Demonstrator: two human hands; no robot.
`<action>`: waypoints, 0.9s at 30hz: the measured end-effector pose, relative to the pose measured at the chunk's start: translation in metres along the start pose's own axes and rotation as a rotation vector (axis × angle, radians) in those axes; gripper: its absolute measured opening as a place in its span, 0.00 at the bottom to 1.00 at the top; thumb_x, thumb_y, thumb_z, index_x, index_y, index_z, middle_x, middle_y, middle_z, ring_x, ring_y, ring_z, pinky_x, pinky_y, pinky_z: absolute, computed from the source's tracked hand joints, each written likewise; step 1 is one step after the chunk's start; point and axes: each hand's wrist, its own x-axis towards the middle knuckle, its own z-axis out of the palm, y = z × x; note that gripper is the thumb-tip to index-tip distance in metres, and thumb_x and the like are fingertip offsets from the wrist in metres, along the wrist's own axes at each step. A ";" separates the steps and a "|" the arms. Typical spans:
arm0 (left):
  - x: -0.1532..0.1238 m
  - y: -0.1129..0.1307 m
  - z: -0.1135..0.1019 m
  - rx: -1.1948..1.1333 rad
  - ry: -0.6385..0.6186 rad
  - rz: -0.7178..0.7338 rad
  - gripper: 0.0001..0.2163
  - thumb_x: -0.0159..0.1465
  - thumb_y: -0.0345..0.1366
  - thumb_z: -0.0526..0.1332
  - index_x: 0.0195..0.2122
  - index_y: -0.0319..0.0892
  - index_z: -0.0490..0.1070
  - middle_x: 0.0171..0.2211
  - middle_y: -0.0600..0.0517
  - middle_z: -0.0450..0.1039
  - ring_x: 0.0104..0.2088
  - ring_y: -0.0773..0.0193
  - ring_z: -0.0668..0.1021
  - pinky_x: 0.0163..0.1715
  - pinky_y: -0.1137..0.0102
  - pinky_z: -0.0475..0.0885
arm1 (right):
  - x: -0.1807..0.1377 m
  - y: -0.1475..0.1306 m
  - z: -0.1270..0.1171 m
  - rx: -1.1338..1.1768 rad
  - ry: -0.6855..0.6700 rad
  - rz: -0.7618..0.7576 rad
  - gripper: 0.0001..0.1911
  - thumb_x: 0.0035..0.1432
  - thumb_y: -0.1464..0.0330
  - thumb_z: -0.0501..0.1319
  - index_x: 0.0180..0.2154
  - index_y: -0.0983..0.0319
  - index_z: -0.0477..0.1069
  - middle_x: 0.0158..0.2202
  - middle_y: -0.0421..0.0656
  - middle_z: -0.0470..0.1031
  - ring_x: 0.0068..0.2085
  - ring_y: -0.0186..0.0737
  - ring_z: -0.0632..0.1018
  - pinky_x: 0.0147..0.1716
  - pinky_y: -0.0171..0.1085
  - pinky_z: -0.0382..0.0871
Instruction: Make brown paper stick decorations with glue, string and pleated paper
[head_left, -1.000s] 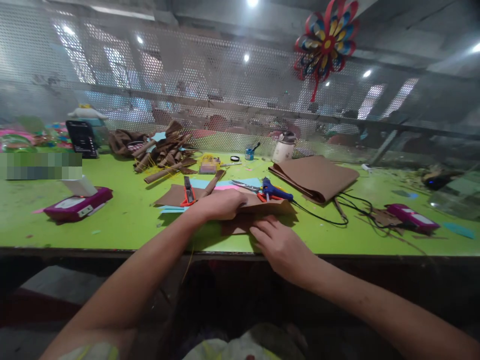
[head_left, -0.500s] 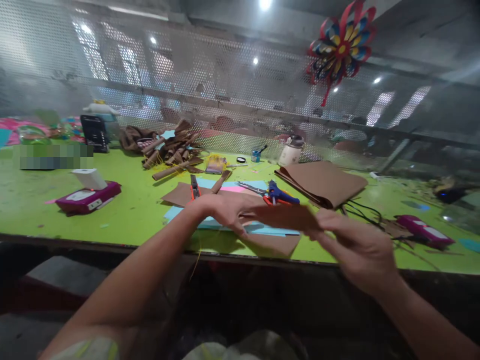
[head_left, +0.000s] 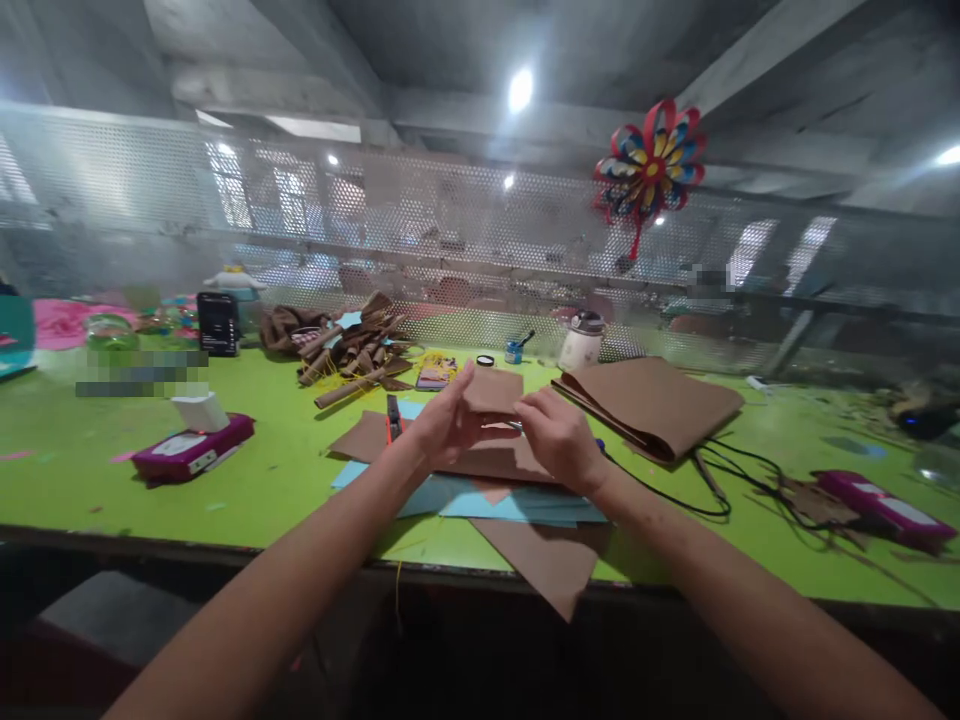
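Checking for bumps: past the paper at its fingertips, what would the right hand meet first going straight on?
Probably the left hand, across the paper from the right hand, though depth is unclear.

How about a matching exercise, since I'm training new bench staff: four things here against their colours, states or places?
1. Brown paper piece
2. Lidded tumbler
3. Smartphone
4. Flower-shaped ornament

A. Red, blue and yellow
B. Black, standing upright
C. Between the left hand and right hand
D. Pale-bodied, dark-topped

Pairs: 1-C, 2-D, 3-B, 4-A.
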 end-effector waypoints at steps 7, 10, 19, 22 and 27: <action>0.014 -0.012 -0.024 -0.053 0.439 0.049 0.06 0.55 0.33 0.60 0.32 0.37 0.70 0.30 0.48 0.75 0.31 0.63 0.77 0.36 0.65 0.74 | -0.011 0.005 0.015 0.204 0.004 0.053 0.18 0.52 0.80 0.50 0.42 0.63 0.69 0.40 0.48 0.69 0.42 0.43 0.68 0.41 0.43 0.65; 0.016 -0.002 -0.030 0.004 0.557 0.209 0.08 0.53 0.34 0.62 0.33 0.39 0.69 0.30 0.50 0.76 0.33 0.61 0.77 0.35 0.65 0.74 | -0.015 0.018 0.012 0.295 0.143 0.235 0.19 0.49 0.80 0.51 0.41 0.61 0.70 0.40 0.47 0.69 0.43 0.43 0.69 0.42 0.44 0.66; 0.007 0.047 -0.058 0.075 0.852 0.731 0.06 0.55 0.34 0.60 0.35 0.45 0.69 0.37 0.64 0.75 0.46 0.67 0.72 0.43 0.70 0.68 | -0.018 0.032 0.011 0.353 0.189 0.469 0.10 0.50 0.76 0.54 0.33 0.62 0.72 0.33 0.45 0.71 0.34 0.39 0.71 0.35 0.38 0.67; 0.008 0.045 -0.061 0.053 0.868 0.792 0.06 0.55 0.32 0.60 0.35 0.41 0.69 0.32 0.63 0.76 0.41 0.68 0.74 0.42 0.71 0.68 | -0.018 0.026 0.014 0.370 0.174 0.443 0.10 0.51 0.76 0.54 0.33 0.63 0.72 0.32 0.45 0.70 0.33 0.38 0.71 0.34 0.37 0.67; 0.014 0.036 -0.056 0.046 0.827 0.847 0.07 0.51 0.32 0.63 0.32 0.38 0.71 0.31 0.55 0.77 0.33 0.68 0.76 0.39 0.70 0.70 | -0.018 0.028 0.013 0.351 0.151 0.454 0.09 0.52 0.75 0.54 0.33 0.63 0.72 0.32 0.45 0.71 0.32 0.38 0.71 0.35 0.37 0.67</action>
